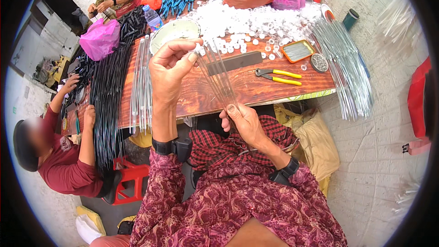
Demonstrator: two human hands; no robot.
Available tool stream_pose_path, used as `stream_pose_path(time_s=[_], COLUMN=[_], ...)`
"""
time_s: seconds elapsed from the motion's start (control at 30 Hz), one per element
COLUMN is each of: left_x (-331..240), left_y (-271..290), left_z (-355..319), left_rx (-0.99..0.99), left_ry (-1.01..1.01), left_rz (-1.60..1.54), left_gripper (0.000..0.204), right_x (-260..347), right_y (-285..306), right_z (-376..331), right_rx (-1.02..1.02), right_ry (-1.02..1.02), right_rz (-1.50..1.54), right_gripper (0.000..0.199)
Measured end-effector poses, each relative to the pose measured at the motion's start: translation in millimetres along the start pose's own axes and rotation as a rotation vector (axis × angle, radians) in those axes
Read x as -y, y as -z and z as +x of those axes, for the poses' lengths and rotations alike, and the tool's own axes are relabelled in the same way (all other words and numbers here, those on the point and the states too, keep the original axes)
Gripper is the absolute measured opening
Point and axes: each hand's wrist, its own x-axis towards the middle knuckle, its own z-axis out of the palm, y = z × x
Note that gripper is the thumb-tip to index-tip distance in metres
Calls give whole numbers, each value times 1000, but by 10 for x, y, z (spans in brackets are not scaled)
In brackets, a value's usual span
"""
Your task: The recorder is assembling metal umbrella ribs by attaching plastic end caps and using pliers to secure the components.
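In my right hand [244,123] is a small fanned bunch of thin metal rods [218,80], gripped near the lower ends between thumb and fingers. The rods slant up and left over the table edge. My left hand [171,66] is raised beside their upper ends, thumb and forefinger pinched together; whatever small thing is in the pinch I cannot make out. Behind the rods lies a dark flat bar [235,62] on the wooden table [183,93]. Yellow-handled pliers [279,76] rest to the right of it.
Clear and white plastic pieces [247,23] are heaped at the back. A tray [298,51], a round tin [319,63] and silvery rods [345,68] are at right. Black rods [109,91] and clear rods [141,82] hang over the left edge. Two people [68,164] work nearby.
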Motion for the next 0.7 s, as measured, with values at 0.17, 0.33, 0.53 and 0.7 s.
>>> stream_pose_path(time_s=[0.17, 0.33, 0.53, 0.7], left_x=[99, 106, 52, 60], left_y=[107, 88, 31, -20], left_z=[-15, -124, -184, -199], left_rx=[119, 29, 14, -84], left_ry=[122, 230, 209, 185], left_rz=[-437, -303, -264, -153], left_gripper=[20, 25, 27, 24], right_x=[21, -3, -30, 17], right_y=[17, 19, 22, 25], right_z=[12, -83, -94, -112], right_rx=[100, 40, 15, 43], right_ry=[9, -1, 19, 35], right_rz=[16, -45, -56, -135], right_gripper=[47, 45, 48, 46])
